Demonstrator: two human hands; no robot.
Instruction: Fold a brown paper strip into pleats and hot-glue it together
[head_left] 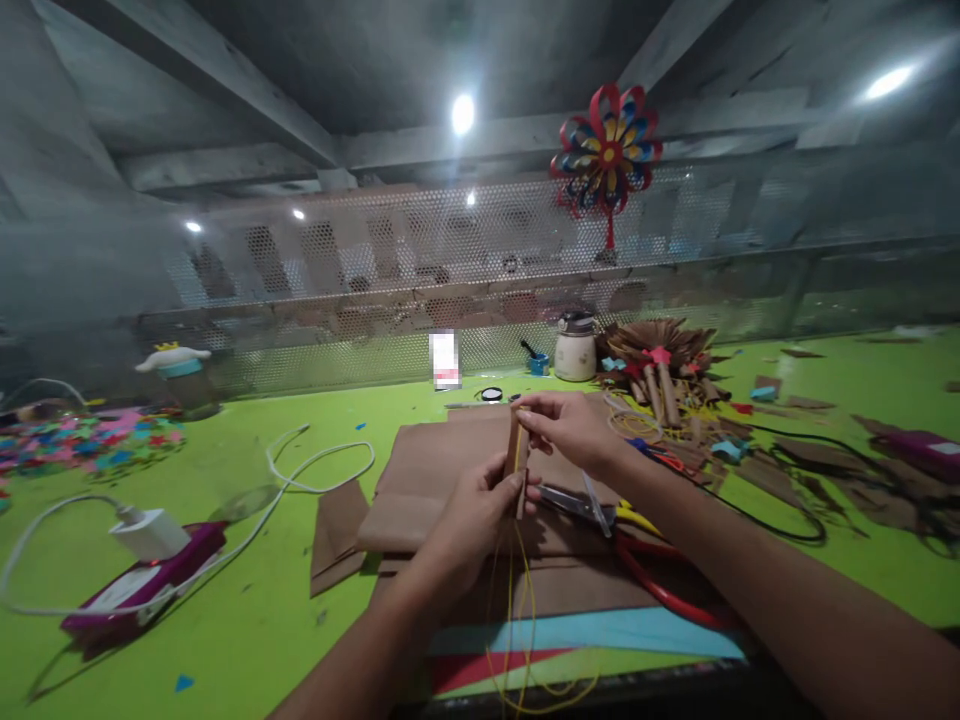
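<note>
My left hand (486, 500) grips the lower part of a narrow folded strip of brown paper (513, 450), held upright over the stack. At the strip's top, the fingers of my right hand (559, 425) pinch its end together with yellow string (520, 435). The string runs down along the strip, and its loose ends hang past the table's front edge. Beneath both hands lie brown paper sheets (427, 460). Red-handled scissors (664, 585) rest on the sheets to the right, partly behind my right forearm.
A purple power strip (187, 560) with a white charger (150, 535) and cable is at left, near colourful paper stars (105, 440). Paper fans (660, 360), a white jar (575, 350) and brown scraps (757, 470) lie to the right. Blue paper (600, 632) lies in front.
</note>
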